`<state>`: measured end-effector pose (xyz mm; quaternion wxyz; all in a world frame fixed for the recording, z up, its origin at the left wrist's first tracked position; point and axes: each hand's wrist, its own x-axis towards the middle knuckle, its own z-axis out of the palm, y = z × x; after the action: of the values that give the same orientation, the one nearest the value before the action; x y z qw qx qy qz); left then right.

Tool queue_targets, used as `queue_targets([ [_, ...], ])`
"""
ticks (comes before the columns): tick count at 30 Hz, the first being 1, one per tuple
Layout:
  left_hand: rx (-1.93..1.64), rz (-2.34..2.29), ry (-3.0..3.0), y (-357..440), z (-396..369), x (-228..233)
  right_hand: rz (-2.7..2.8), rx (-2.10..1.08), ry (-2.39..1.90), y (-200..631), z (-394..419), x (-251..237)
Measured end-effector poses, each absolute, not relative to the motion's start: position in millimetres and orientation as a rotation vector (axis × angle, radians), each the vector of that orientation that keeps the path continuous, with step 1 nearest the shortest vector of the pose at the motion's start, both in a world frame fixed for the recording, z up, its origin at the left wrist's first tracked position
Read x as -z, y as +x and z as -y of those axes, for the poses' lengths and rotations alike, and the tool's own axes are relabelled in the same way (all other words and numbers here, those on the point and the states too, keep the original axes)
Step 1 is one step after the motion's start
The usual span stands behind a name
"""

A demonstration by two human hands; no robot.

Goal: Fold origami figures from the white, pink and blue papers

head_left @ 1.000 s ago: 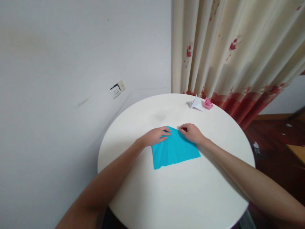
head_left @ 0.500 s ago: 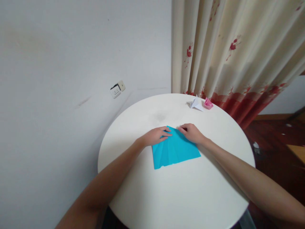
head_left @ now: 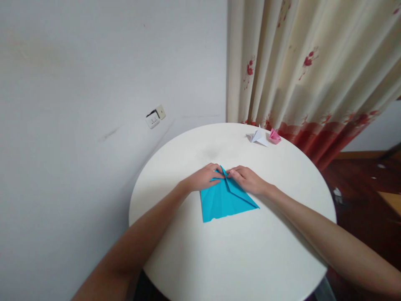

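Note:
A bright blue sheet of paper (head_left: 219, 203) lies on the round white table (head_left: 232, 255), with fine creases across its left part. Its right edge is lifted and folded inward as a narrow flap, which slants from the top corner to the lower right. Resting on the upper left of the sheet, my left hand (head_left: 205, 177) has its fingers apart. My right hand (head_left: 247, 179) pinches the flap near the top corner, its thumb on the paper. Its fingertips are close to those of the left hand.
Toward the far right rim stand a folded white paper shape (head_left: 257, 136) and a folded pink paper shape (head_left: 274, 136). A cream and red curtain (head_left: 300, 83) hangs behind them. On the left is a wall with a power socket (head_left: 153, 120).
My right hand has moved left and brought the sheet's right edge inward into a flap. My left hand has stayed nearly in place on the paper.

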<state>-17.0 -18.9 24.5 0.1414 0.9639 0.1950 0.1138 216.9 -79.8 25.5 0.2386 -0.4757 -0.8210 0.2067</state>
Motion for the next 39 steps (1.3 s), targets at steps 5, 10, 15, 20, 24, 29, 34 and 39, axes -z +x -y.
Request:
queue_targets([
  [5,-0.284,-0.555,2.741,-17,17,-28,2.286,-0.618,-1.224,217,82,-28],
  [10,-0.385,-0.598,2.689,-16,17,-26,2.323,-0.529,-1.142,217,81,-24],
  [15,-0.451,-0.748,2.782,-16,13,-13,2.352,-0.512,-1.172,216,80,-23],
  [20,-0.280,-0.755,2.884,-18,9,-5,2.374,-0.476,-1.123,216,80,-22],
  [24,-0.206,-0.778,2.888,-19,9,-6,2.386,-0.464,-1.121,219,76,-16],
  [29,-0.182,-0.733,2.882,-21,9,-8,2.429,-0.298,-1.153,222,67,-2],
  [34,-0.168,-0.751,2.898,-23,10,-5,2.506,-0.214,-1.210,221,67,-2],
  [39,-0.195,-0.848,2.910,-23,8,3,2.548,-0.187,-1.209,221,70,-5],
])
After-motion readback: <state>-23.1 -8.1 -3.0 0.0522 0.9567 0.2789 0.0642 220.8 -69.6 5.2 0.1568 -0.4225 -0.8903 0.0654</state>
